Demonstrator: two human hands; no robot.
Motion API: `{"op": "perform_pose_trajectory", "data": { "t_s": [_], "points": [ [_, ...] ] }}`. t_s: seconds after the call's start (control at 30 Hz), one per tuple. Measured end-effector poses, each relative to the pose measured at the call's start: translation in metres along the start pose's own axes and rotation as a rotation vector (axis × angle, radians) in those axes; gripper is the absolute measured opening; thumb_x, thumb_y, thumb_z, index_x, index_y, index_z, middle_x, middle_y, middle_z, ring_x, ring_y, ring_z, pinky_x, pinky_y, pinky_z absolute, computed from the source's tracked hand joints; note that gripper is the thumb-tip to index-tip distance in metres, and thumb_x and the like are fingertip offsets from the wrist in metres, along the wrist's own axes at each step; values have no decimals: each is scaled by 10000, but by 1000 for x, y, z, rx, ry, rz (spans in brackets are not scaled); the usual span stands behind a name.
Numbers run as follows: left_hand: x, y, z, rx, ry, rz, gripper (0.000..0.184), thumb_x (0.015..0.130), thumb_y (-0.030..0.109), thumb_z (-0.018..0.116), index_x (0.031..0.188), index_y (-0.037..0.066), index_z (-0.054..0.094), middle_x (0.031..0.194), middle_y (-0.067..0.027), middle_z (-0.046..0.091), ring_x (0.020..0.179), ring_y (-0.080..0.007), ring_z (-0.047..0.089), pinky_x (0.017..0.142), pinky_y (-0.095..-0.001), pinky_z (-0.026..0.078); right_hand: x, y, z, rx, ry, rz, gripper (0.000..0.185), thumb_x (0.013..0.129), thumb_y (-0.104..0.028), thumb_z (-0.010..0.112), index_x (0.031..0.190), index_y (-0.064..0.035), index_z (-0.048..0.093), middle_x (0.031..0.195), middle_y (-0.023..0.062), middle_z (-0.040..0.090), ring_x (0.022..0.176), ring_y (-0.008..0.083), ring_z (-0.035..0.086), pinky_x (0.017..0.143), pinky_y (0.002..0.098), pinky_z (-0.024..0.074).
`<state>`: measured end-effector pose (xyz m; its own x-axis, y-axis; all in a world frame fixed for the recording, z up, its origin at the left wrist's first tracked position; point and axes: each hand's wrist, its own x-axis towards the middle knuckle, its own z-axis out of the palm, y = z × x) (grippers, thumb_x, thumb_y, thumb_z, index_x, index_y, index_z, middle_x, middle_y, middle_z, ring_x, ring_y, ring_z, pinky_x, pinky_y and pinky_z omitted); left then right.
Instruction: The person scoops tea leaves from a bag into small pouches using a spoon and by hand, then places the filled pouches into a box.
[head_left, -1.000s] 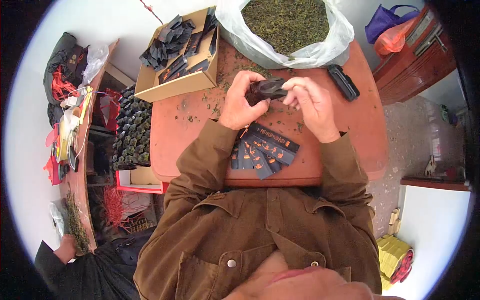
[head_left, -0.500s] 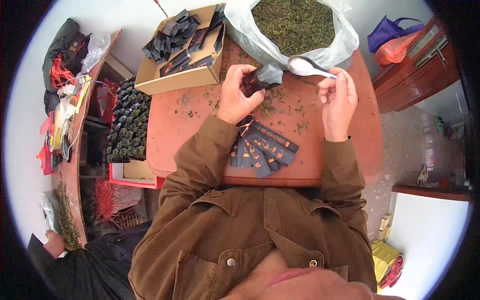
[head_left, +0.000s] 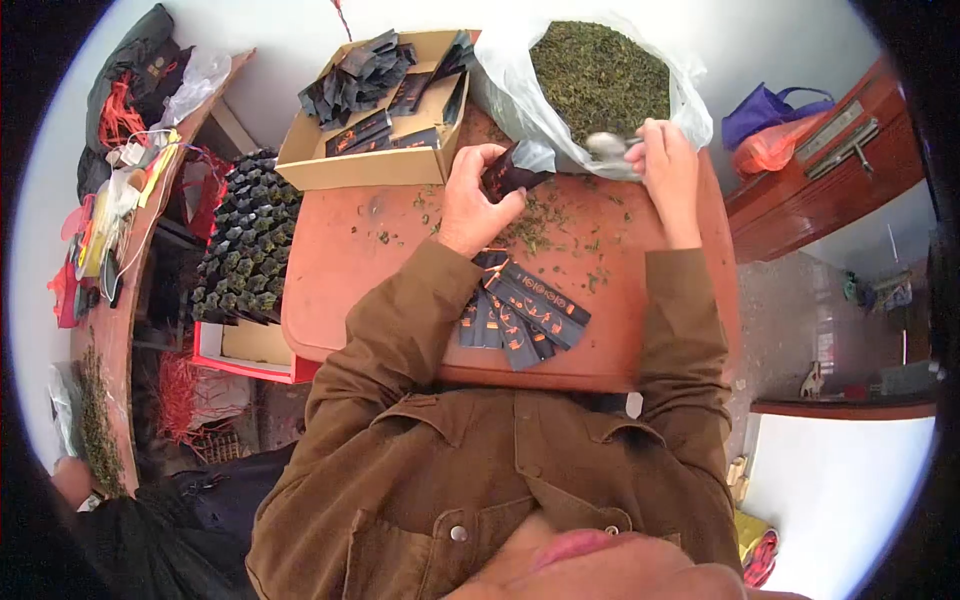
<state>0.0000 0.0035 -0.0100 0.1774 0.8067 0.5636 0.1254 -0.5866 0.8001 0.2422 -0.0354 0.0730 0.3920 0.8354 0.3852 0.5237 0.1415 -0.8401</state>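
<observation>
My left hand (head_left: 476, 206) is closed around a small black pouch (head_left: 506, 178), whose silvery inside shows at its top end. In my right hand (head_left: 668, 172) I grip a spoon (head_left: 607, 145), blurred by motion, at the near rim of a clear plastic bag (head_left: 510, 88). Dried green leaves (head_left: 598, 75) fill this bag. Below my left hand, several flat black pouches with orange print (head_left: 530, 305) lie fanned out on the reddish table (head_left: 375, 280). Leaf crumbs are scattered between my hands.
A cardboard box (head_left: 360, 172) of black pouches stands at the back left. Left of the table, many filled pouches (head_left: 250, 240) stand packed in a red-edged box (head_left: 250, 365). A co-worker's hand (head_left: 72, 482) is at the lower left, near a side bench (head_left: 125, 390).
My right hand has moved up and slightly left with the spoon, from beside the pouch to the bag's near rim. My left hand keeps its hold on the pouch.
</observation>
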Motion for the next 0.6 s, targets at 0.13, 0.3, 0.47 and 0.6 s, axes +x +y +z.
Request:
{"op": "perform_pose_trajectory", "data": {
  "t_s": [0.13,0.3,0.47,0.6],
  "points": [
    [1,-3,3,-19,40,41,440,658,90,741,1049,24,550,968,-115,519,903,-268,566,811,-355,478,20,3,23,-166,-117,68,294,969,-235,452,894,6,602,629,96,661,529,155,611,555,305,498],
    [1,1,4,41,-3,51,453,668,85,745,1066,15,540,1003,-115,516,940,-258,562,849,-352,475,24,30,64,55,51,102,294,971,-225,421,929,12,590,661,110,676,522,158,603,553,313,494],
    [1,1,0,75,-21,27,490,682,64,748,1118,-2,535,1077,-106,529,1026,-232,565,926,-337,465,23,41,60,256,91,157,268,972,-203,406,969,6,575,687,109,678,523,128,578,513,285,465],
    [1,3,0,67,-15,19,507,684,70,752,1136,4,533,1080,-106,545,1048,-241,565,938,-344,460,21,37,49,412,116,189,240,978,-189,406,994,-8,563,695,94,667,509,92,530,451,240,409]
  ]
}}
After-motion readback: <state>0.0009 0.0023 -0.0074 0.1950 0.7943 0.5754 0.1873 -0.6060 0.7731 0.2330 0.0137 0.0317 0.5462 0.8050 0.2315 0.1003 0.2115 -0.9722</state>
